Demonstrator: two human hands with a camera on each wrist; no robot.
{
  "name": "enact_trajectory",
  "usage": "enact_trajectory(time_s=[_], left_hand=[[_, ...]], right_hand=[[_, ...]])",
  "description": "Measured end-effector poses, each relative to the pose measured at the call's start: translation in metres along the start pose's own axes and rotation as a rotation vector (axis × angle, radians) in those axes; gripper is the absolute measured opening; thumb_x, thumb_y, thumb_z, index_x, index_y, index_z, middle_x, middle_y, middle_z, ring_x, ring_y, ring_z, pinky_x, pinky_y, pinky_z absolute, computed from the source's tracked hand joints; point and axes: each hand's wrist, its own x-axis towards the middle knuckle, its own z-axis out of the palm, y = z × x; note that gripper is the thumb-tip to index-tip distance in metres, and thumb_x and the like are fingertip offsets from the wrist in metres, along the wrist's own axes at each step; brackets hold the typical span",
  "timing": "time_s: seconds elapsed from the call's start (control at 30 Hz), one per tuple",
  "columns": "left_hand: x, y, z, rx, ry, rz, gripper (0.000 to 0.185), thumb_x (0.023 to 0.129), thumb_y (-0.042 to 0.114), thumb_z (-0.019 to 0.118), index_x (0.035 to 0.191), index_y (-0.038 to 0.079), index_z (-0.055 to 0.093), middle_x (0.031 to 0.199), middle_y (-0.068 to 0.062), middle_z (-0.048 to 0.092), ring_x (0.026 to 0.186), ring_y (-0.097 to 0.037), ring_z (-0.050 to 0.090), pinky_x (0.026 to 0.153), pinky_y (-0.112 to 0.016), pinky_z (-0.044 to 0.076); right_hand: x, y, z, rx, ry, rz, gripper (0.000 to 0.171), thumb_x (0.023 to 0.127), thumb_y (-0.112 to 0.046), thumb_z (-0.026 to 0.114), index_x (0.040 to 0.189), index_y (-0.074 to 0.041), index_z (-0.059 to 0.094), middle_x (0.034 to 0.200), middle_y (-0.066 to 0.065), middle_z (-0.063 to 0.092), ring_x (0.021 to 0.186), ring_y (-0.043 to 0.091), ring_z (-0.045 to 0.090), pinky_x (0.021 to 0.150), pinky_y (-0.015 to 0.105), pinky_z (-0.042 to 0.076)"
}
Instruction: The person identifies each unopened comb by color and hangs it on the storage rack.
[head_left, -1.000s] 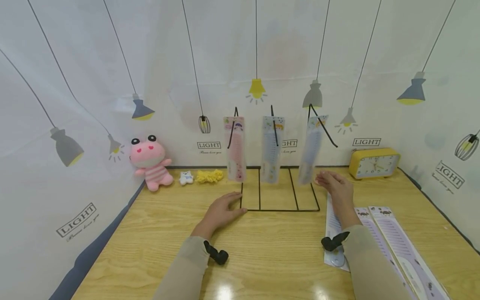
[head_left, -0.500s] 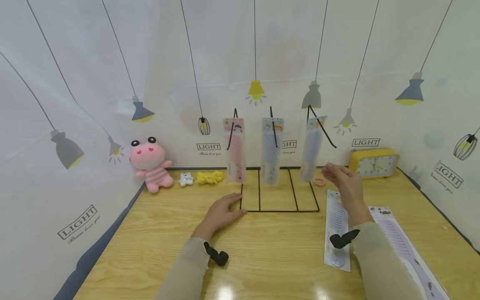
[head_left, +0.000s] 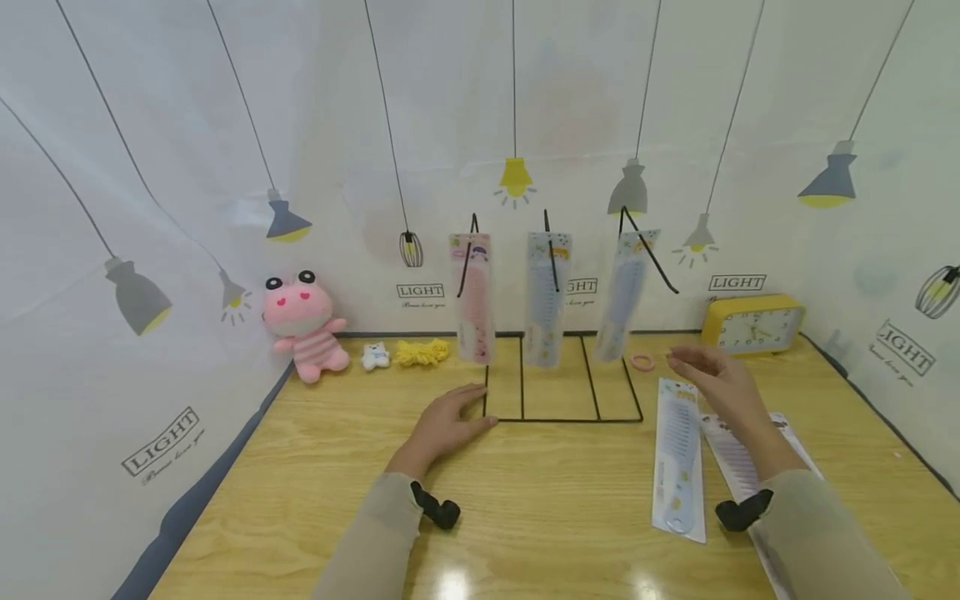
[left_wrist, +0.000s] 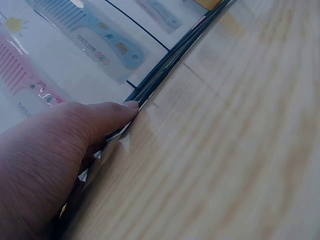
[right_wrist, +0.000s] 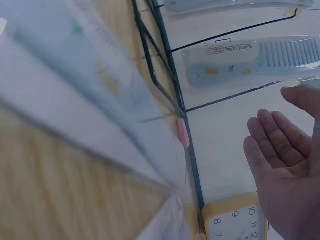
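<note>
Your left hand (head_left: 442, 425) presses flat on the wire rack (head_left: 562, 392), and your right hand (head_left: 723, 383) hovers open and empty. You seem between hangings; the next move calls for gripping the packaged comb (head_left: 678, 454) on the desk (head_left: 555, 508).

A black wire rack (head_left: 562, 392) stands at twelve o'clock on the worktop, its flat frame base divided into three bays. Three packaged combs hang upright from its hooks: a pink comb (head_left: 472, 298) at left, a blue comb (head_left: 545, 300) in the middle, a pale one (head_left: 622, 296) at right, slightly tilted. At about two o'clock, a packaged blue comb (head_left: 677, 454) lies flat beside what seem two more packs, partly hidden
</note>
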Motion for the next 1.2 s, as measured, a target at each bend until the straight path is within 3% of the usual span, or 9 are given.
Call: enact_trajectory(time_s=[0.13, 0.17, 0.23, 0.37, 0.43, 0.57, 0.77, 0.93, 1.2], left_hand=[[0.001, 0.001, 0.001, -0.010, 0.003, 0.005, 0.068, 0.094, 0.059, 0.062, 0.151, 0.026, 0.048, 0.157, 0.003, 0.042, 0.146, -0.025, 0.035, 0.119, -0.051, 0.029], [0.001, 0.002, 0.002, -0.012, 0.003, 0.008, 0.067, 0.094, 0.058, 0.062, 0.151, 0.026, 0.049, 0.157, 0.003, 0.042, 0.146, -0.025, 0.035, 0.119, -0.051, 0.029], [0.002, 0.002, 0.003, -0.013, 0.000, 0.013, 0.067, 0.094, 0.058, 0.062, 0.151, 0.025, 0.049, 0.157, 0.003, 0.042, 0.146, -0.024, 0.035, 0.119, -0.050, 0.029], [0.002, 0.002, 0.005, -0.007, -0.007, 0.020, 0.068, 0.094, 0.059, 0.062, 0.151, 0.025, 0.048, 0.157, 0.003, 0.042, 0.146, -0.023, 0.035, 0.119, -0.048, 0.030], [0.002, 0.003, 0.005, -0.004, -0.002, 0.020, 0.068, 0.094, 0.059, 0.062, 0.151, 0.025, 0.049, 0.157, 0.003, 0.042, 0.146, -0.023, 0.036, 0.119, -0.049, 0.030], [0.002, 0.003, 0.002, 0.007, 0.002, 0.013, 0.067, 0.094, 0.058, 0.062, 0.151, 0.025, 0.049, 0.157, 0.003, 0.042, 0.145, -0.024, 0.036, 0.119, -0.050, 0.030], [0.000, 0.002, -0.001, -0.004, -0.002, 0.009, 0.068, 0.094, 0.058, 0.062, 0.151, 0.024, 0.048, 0.157, 0.001, 0.042, 0.146, -0.025, 0.035, 0.119, -0.051, 0.029], [-0.001, 0.003, -0.003, -0.003, 0.005, 0.012, 0.067, 0.095, 0.056, 0.062, 0.151, 0.022, 0.049, 0.157, 0.001, 0.042, 0.146, -0.025, 0.035, 0.119, -0.051, 0.029], [-0.002, 0.006, -0.003, -0.010, 0.006, 0.004, 0.067, 0.095, 0.054, 0.064, 0.151, 0.021, 0.049, 0.156, -0.002, 0.043, 0.146, -0.027, 0.035, 0.119, -0.053, 0.028]], right_hand=[[-0.009, 0.015, -0.005, -0.131, -0.015, -0.055, 0.053, 0.101, -0.039, 0.062, 0.138, -0.003, 0.058, 0.132, 0.019, 0.063, 0.115, 0.028, 0.063, 0.087, 0.018, 0.052], [-0.011, 0.020, -0.006, -0.160, -0.020, -0.065, 0.052, 0.101, -0.036, 0.063, 0.139, 0.000, 0.057, 0.132, 0.021, 0.063, 0.116, 0.034, 0.062, 0.085, 0.017, 0.054], [-0.016, 0.029, -0.008, -0.192, -0.038, -0.060, 0.054, 0.101, -0.033, 0.063, 0.141, 0.003, 0.053, 0.135, 0.025, 0.059, 0.121, 0.043, 0.058, 0.091, 0.024, 0.055], [-0.024, 0.050, -0.011, -0.263, -0.044, -0.014, 0.061, 0.101, -0.039, 0.062, 0.144, 0.002, 0.048, 0.140, 0.027, 0.055, 0.127, 0.047, 0.052, 0.104, 0.054, 0.045], [-0.024, 0.060, -0.011, -0.286, -0.048, 0.005, 0.067, 0.100, -0.044, 0.062, 0.146, 0.001, 0.046, 0.142, 0.027, 0.053, 0.129, 0.048, 0.049, 0.105, 0.059, 0.043], [-0.021, 0.071, -0.008, -0.346, -0.075, 0.013, 0.083, 0.097, -0.053, 0.062, 0.149, 0.006, 0.039, 0.146, 0.032, 0.045, 0.131, 0.054, 0.042, 0.106, 0.066, 0.037], [-0.012, 0.070, -0.001, -0.399, -0.123, -0.076, 0.088, 0.094, -0.049, 0.067, 0.146, 0.015, 0.037, 0.146, 0.040, 0.038, 0.135, 0.060, 0.030, 0.109, 0.072, 0.024], [-0.013, 0.068, 0.000, -0.406, -0.138, -0.120, 0.082, 0.094, -0.045, 0.069, 0.146, 0.011, 0.039, 0.147, 0.038, 0.038, 0.136, 0.060, 0.028, 0.110, 0.073, 0.021], [-0.018, 0.063, 0.000, -0.396, -0.164, -0.067, 0.086, 0.090, -0.050, 0.071, 0.148, 0.006, 0.040, 0.149, 0.033, 0.037, 0.136, 0.056, 0.028, 0.109, 0.072, 0.022]])
